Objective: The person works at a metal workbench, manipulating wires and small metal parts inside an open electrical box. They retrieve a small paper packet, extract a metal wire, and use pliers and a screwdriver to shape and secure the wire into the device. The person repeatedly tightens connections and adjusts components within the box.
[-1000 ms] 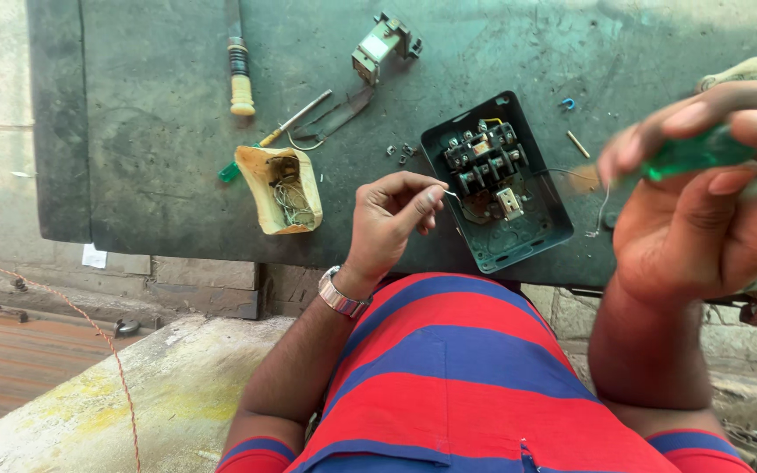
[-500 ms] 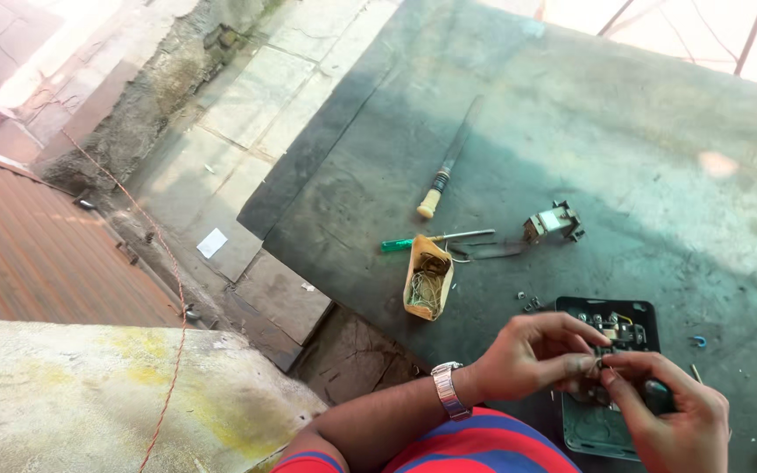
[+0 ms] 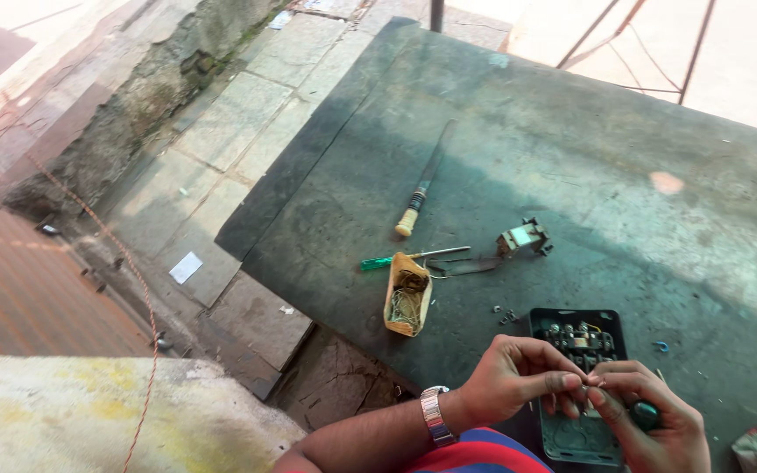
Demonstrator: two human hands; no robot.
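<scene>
At the lower right of the frame the left hand (image 3: 519,378) and the right hand (image 3: 650,420) meet fingertip to fingertip above a dark switch box (image 3: 578,385) that lies open on the grey table (image 3: 571,158). The left thumb and forefinger are pinched shut on something very small, too small to make out, and the right fingertips press against the same spot. The right hand also curls around a green screwdriver handle (image 3: 644,413) held in its palm. A metal watch (image 3: 434,415) sits on the left wrist. Left of the box, near the table's edge, stands a small open carton (image 3: 407,296) with bits of wire inside. Just above it lie a thin green-handled screwdriver (image 3: 409,257), a long file with a pale handle (image 3: 424,186) and a small metal part (image 3: 521,237).
</scene>
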